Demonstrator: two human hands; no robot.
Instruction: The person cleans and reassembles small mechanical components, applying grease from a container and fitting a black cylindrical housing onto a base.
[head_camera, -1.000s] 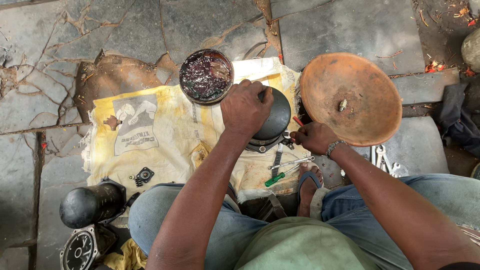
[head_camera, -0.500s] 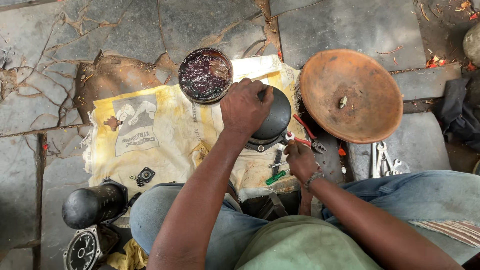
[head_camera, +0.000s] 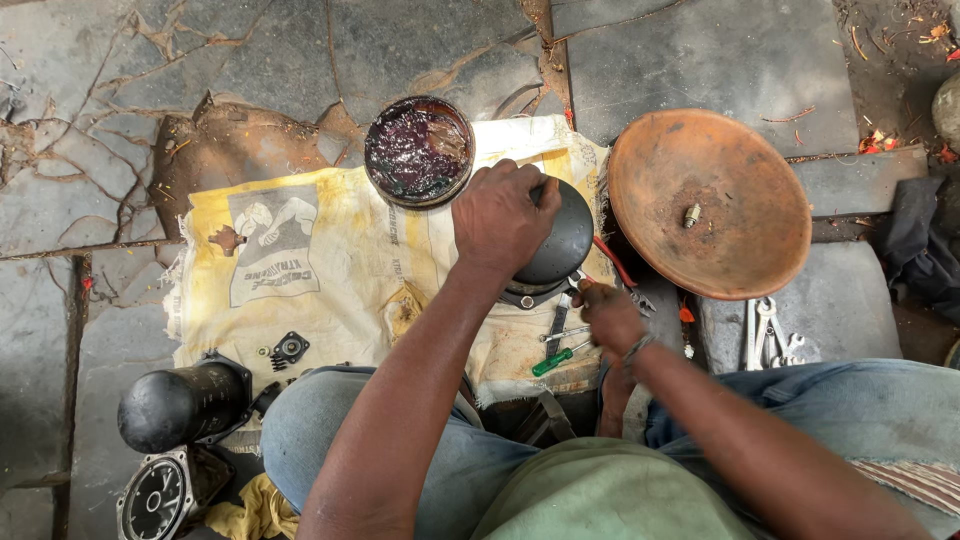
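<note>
Left hand (head_camera: 500, 218) cups the black dome (head_camera: 555, 245) on the sack, fingers curled over it. Right hand (head_camera: 608, 315), just below, closes on small tools (head_camera: 560, 340); nothing fitted yet, grease tin (head_camera: 418, 150) open above.

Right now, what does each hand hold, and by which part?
The left hand grips the black domed metal housing over its top. The right hand reaches among small tools; whether it holds one cannot be told.

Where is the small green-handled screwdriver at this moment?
In the head view, the green-handled screwdriver lies on the yellow printed sack, just below the black dome-shaped metal part and beside the right hand.
</note>
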